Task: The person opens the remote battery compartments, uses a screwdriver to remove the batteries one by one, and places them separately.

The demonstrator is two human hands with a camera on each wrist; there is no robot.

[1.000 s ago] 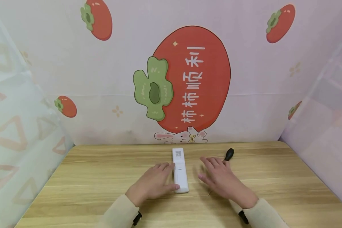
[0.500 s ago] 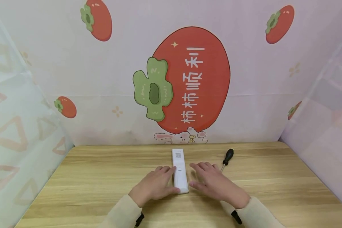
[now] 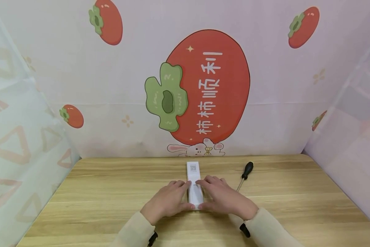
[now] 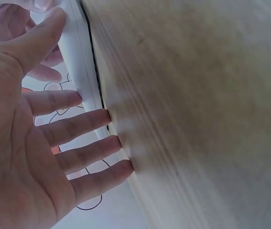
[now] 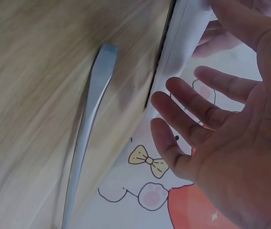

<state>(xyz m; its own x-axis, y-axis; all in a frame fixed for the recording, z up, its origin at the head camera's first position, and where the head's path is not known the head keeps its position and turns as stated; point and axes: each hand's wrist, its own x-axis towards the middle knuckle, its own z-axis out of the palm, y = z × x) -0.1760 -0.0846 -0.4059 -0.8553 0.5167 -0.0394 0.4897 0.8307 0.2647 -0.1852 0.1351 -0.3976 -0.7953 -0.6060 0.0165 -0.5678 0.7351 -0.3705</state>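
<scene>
A long white remote control [image 3: 193, 175] lies back side up on the wooden table, with a printed code label at its far end and a small slot near its middle. My left hand [image 3: 167, 199] rests along its left side, with thumb and index fingertip at the edge. In the left wrist view the left hand's fingers [image 4: 90, 156] are nearly straight, their tips reaching the tabletop. From the right, my right hand [image 3: 225, 199] touches the remote with thumb and index finger; its other fingers [image 5: 180, 124] are spread and slightly bent. Both hands partly cover the remote's near half.
A flat-blade screwdriver [image 3: 248, 169] with a black handle lies right of the right hand, its blade [image 5: 99, 78] pointing toward me. Behind the wooden table [image 3: 110, 178] stands a backdrop [image 3: 126, 85] printed with persimmons and a rabbit. Pale cloth sides flank the table.
My right hand has moved left, away from the screwdriver, and now touches the remote control. More of the screwdriver shows. The left hand has shifted only slightly, staying at the remote's left edge.
</scene>
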